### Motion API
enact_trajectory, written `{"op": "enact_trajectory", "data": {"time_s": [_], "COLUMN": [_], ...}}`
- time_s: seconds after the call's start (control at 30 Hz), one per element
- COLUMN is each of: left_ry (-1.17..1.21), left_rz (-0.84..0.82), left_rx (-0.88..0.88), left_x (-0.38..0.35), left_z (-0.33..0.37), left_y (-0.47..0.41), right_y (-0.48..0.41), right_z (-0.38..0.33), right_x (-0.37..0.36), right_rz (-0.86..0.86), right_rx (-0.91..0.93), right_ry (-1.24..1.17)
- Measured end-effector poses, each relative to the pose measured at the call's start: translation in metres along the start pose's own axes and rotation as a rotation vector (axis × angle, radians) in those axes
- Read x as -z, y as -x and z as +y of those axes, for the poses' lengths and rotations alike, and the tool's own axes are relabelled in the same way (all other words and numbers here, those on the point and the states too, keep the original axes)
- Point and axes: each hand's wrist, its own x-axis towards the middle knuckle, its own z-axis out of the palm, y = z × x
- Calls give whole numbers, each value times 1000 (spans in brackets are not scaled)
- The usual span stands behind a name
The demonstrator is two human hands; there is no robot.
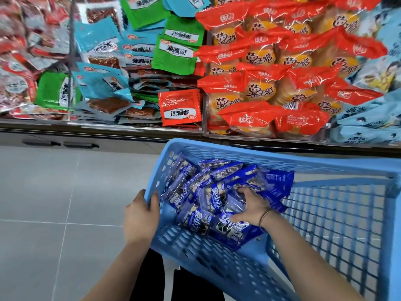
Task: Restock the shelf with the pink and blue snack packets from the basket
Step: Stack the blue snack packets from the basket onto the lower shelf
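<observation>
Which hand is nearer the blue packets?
Right. The right hand lies on the blue packets inside the basket; the left hand grips the basket's left rim, beside the pile.
</observation>
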Motion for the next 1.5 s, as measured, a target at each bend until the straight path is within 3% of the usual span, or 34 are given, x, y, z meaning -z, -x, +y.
{"op": "enact_trajectory", "data": {"time_s": [0.1, 0.2, 0.37, 0.43, 0.5, 0.63, 0.73, 0.87, 0.97, 1.03, 1.17, 1.33, 1.5], "left_ry": [2, 14, 31, 130, 296, 619, 798, 797, 914, 955, 889, 847, 884], "left_rz": [6, -14, 101, 45, -134, -519, -570, -448, -419, -408, -439, -444, -421], "left_rx": [8, -6, -295, -354, -229, 143, 338, 364, 441, 487, 533, 528, 536], "left_x": [0, 2, 10, 10, 5, -4, -6, 9, 19, 28, 35, 34, 39], "left_z": [0, 1, 15, 31, 50, 90, 99, 94, 78, 69, 53, 46, 45], "left_y": [0, 2, 28, 52, 75, 87, 69, 40, 18, 9, 5, 14, 23], "right_y": [9, 28, 72, 82, 89, 104, 106, 95, 68, 43, 6, -5, 17], "right_z": [4, 6, -6, -24, -44, -80, -94, -78, -41, -16, 1, -1, 11], "right_x": [-4, -10, -6, -6, -6, -9, -18, -16, -2, 10, 27, 33, 24], "right_rz": [-21, -13, 93, 123, 104, 46, 78, 194, 531, 626, 477, 537, 527], "right_rx": [-44, -67, -96, -107, -129, -26, 60, 56, -119, -225, -189, -218, -99], "right_ry": [117, -26, -917, -1323, -1589, -1791, -1681, -1488, -1040, -668, -206, -153, -2]}}
